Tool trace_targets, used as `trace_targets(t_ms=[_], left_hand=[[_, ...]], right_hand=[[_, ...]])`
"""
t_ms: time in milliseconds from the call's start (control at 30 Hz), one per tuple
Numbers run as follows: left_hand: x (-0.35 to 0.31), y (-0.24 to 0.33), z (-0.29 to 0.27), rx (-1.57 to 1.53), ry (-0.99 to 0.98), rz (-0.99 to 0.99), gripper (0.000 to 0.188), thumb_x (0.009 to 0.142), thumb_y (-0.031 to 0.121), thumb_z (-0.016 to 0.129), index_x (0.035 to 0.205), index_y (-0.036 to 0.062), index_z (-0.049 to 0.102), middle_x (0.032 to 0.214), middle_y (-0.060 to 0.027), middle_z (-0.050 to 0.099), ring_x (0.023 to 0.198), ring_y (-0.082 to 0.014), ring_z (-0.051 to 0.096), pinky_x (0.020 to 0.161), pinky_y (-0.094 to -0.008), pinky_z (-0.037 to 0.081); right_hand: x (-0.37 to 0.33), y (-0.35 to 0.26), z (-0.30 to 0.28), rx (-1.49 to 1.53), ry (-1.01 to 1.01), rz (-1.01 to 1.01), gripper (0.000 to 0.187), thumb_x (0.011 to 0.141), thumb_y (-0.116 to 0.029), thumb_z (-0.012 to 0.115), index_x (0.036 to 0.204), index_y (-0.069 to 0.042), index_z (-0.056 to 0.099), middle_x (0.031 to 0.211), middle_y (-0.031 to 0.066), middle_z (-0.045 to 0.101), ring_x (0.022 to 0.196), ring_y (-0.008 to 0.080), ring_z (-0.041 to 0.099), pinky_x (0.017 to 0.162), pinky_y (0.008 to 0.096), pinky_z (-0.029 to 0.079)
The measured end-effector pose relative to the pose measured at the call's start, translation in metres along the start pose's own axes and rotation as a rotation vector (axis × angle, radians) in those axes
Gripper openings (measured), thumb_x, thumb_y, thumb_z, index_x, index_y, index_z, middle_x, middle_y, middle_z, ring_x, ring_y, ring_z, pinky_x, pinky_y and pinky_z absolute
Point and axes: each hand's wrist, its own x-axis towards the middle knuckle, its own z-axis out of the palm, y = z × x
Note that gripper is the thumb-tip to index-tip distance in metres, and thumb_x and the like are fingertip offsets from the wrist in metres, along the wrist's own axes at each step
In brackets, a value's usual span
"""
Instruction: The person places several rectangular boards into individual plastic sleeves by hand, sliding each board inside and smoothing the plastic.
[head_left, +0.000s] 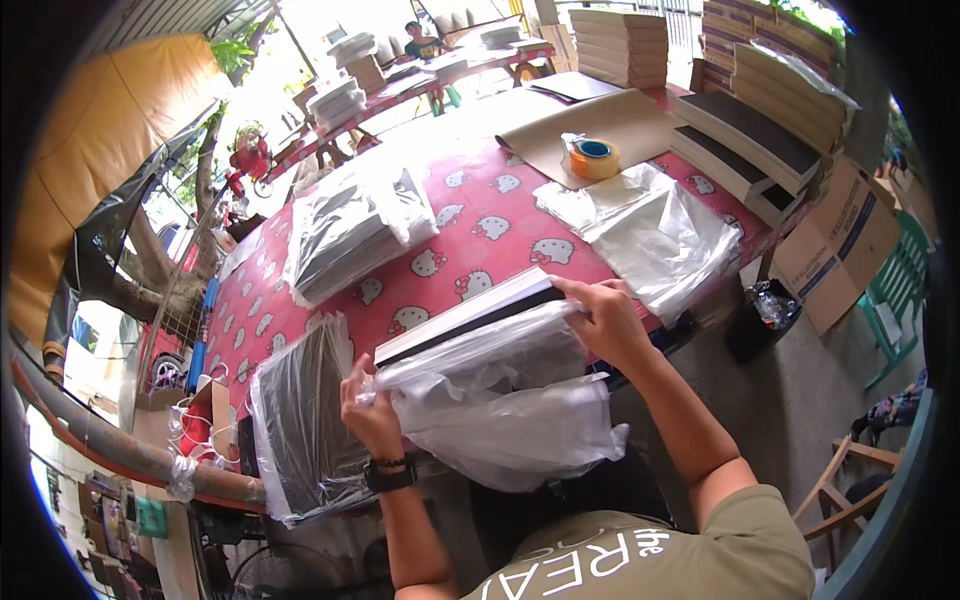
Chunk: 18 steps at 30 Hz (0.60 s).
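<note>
In front of me, at the table's near edge, is a thick black-covered book (pixel 462 318) with its pale page edges facing up. A clear plastic bag (pixel 510 415) covers its near side and hangs loosely toward my lap. My left hand (pixel 370 408) is closed on the book's left end and the bag's edge. At the far right end, my right hand (pixel 606 318) pinches the book's corner together with the plastic. Just left of my left hand lies a stack of plastic-wrapped black books (pixel 305 415). Another wrapped stack (pixel 360 232) rests farther back.
The table has a pink patterned cover (pixel 490 228). Loose plastic bags (pixel 655 235), tape rolls (pixel 594 158) and brown paper (pixel 540 130) lie to the right. Black books (pixel 750 140) and tall stacks (pixel 620 48) stand behind. A person (pixel 424 42) sits at a far table.
</note>
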Motion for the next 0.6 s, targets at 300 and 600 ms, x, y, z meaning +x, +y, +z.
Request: trace_targets(t_ms=[300, 600], left_hand=[[-0.009, 0.016, -0.044, -0.071, -0.083, 0.097, 0.029, 0.062, -0.006, 0.06, 0.089, 0.0037, 0.064, 0.088, -0.0087, 0.058, 0.082, -0.0197, 0.055, 0.076, -0.0292, 0.042], [-0.022, -0.013, -0.066, -0.975, -0.313, -1.053, 0.023, 0.075, 0.017, 0.056, 0.088, -0.0006, 0.052, 0.073, -0.011, 0.058, 0.052, -0.0181, 0.056, 0.044, -0.0252, 0.048]], right_hand=[[0.004, 0.007, -0.027, 1.35, -0.365, 0.676, 0.006, 0.074, -0.005, 0.058, 0.07, -0.002, 0.054, 0.063, -0.0005, 0.052, 0.051, 0.0044, 0.048, 0.046, 0.0173, 0.038], [-0.018, 0.027, -0.004, 1.48, -0.411, 0.802, 0.026, 0.082, -0.01, 0.052, 0.106, -0.002, 0.05, 0.089, 0.0062, 0.059, 0.076, 0.0127, 0.06, 0.064, 0.0271, 0.052]])
